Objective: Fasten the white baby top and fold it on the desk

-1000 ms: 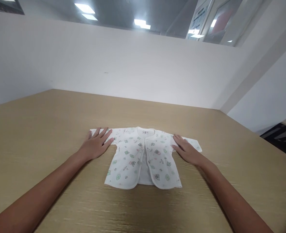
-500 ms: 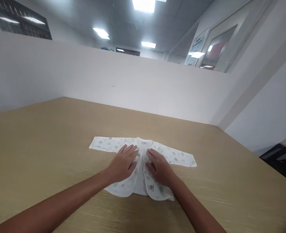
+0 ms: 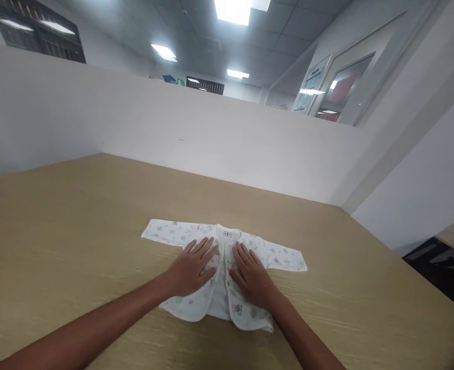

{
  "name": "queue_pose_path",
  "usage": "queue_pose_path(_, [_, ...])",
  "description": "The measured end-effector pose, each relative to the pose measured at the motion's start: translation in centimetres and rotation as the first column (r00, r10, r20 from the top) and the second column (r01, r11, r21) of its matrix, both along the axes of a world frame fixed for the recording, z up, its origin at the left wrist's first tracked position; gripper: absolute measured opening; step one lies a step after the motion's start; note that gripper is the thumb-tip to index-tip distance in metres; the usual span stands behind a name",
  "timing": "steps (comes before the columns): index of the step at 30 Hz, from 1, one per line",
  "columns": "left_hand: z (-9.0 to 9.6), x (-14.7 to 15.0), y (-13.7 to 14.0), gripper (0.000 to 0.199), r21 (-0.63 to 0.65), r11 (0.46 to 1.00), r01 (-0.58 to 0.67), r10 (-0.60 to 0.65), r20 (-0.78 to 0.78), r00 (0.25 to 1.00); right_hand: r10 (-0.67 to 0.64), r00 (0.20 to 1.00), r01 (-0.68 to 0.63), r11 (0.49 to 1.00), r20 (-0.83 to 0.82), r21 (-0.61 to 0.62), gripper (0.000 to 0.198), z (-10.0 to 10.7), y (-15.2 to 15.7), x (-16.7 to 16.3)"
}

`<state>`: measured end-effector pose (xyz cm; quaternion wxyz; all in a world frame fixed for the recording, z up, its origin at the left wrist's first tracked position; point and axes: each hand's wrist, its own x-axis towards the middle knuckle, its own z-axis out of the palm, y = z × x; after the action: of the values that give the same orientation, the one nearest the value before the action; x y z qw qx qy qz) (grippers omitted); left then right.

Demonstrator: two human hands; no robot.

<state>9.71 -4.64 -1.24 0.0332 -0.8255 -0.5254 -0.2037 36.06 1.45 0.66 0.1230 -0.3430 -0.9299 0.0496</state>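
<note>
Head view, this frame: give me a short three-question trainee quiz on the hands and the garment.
1. True or false: the white printed baby shirt lies flat with both sleeves spread out.
2. Where does the left hand rest? A) on a sleeve B) on the shirt's front panel C) on bare wood
3. What surface carries the shirt?

Key: 1 true. 2 B; the right hand lies on the other panel. 3 The light wooden table.

One baby shirt (image 3: 215,277), white with small printed figures, with two sleeves spread out to the sides. Two bare hands: one left (image 3: 190,267), one right (image 3: 252,280), both flat on the shirt. One wooden desk (image 3: 76,221), four lit ceiling panels overhead.
</note>
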Motion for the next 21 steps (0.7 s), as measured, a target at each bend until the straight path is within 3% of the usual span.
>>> queue_pose_path(4, [2.4,0.0,1.2,0.05,0.061,0.997,-0.05,0.039,0.172,0.984,-0.055,0.975,0.067,0.997,-0.214,0.05,0.054,1.1,1.1,-0.6])
queue_pose_path(7, [3.6,0.6,3.9,0.024,-0.034,0.996,-0.081,0.087,0.273,0.958,-0.135,0.929,0.157,0.987,-0.345,0.039,0.025,1.2,2.6,-2.6])
queue_pose_path(12, [2.2,1.9,7.8,0.007,-0.173,0.983,-0.066,0.127,0.375,0.918,-0.234,0.883,0.275,0.96,-0.408,0.045,0.014,-0.5,4.1,-5.3])
queue_pose_path(16, [0.7,1.9,8.5,0.01,-0.18,0.983,-0.046,0.125,0.458,0.88,-0.228,0.862,0.277,0.96,-0.452,0.044,0.007,-1.5,4.1,-5.4])
queue_pose_path(21, [1.0,1.4,8.9,0.016,-0.29,0.956,-0.036,0.188,0.516,0.835,-0.255,0.865,0.29,0.957,-0.432,0.017,0.003,-1.3,3.8,-5.7])
